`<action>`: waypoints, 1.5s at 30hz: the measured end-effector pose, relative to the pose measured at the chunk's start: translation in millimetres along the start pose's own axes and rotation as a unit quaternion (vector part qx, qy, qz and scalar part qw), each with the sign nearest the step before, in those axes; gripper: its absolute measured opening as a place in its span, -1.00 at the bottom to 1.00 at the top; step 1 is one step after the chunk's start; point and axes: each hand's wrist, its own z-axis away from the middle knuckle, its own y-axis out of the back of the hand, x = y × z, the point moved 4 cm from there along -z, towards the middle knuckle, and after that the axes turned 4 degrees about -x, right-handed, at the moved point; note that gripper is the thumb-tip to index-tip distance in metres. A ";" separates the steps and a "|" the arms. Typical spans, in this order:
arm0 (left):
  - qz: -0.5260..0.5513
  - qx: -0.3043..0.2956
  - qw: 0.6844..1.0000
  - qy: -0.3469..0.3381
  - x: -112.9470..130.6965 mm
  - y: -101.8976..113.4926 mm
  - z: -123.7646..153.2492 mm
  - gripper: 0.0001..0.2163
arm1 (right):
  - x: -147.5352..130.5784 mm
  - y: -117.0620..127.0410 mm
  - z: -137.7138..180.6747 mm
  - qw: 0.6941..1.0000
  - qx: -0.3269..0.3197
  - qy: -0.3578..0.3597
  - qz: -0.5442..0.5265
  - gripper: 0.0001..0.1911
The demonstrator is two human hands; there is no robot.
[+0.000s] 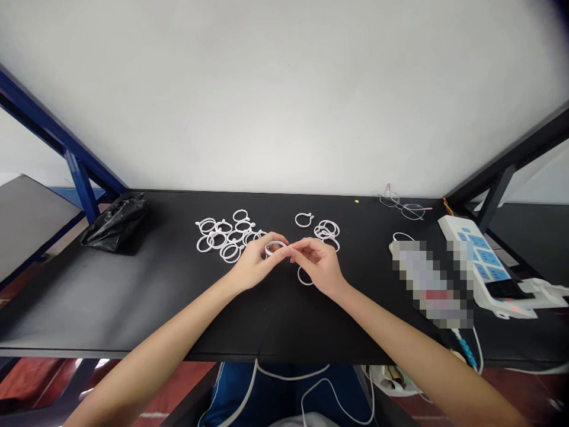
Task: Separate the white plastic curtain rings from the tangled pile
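Observation:
Over the middle of the black table, my left hand (260,258) is closed around a white ring (275,244), thumb and fingers pinching its right side. My right hand (320,264) meets it there, thumb and forefinger pressed together at the ring's edge; whatever lies between those fingertips is too small to make out. Left of my hands lies a loose group of white rings (217,239), several with small knobs. A smaller pile of rings (326,229) sits behind my right hand, with a single ring (304,220) beside it. Another ring (304,276) is partly hidden under my right hand.
A crumpled black plastic bag (116,224) lies at the left. Eyeglasses (402,205) rest at the back right. Nearer, a blurred-out phone-like object (429,284) with a cable lies beside a white power strip (482,261). Frame bars (80,178) rise at both table ends.

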 end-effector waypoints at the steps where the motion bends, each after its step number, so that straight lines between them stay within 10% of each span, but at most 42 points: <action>1: -0.008 -0.001 1.000 -0.003 0.6 0.2 0.1 -0.69 | 0.8 -0.3 0.4 1.000 -0.003 0.004 0.004 -0.78; 20: 0.005 -0.046 0.999 -0.016 2.2 0.2 1.9 -0.68 | 0.2 -9.0 12.0 0.964 -0.129 0.060 0.224 -0.64; 45: -0.014 -0.065 0.998 -0.017 2.0 -0.7 3.4 -0.81 | -7.4 -11.6 13.7 0.915 -0.128 0.160 0.348 -0.65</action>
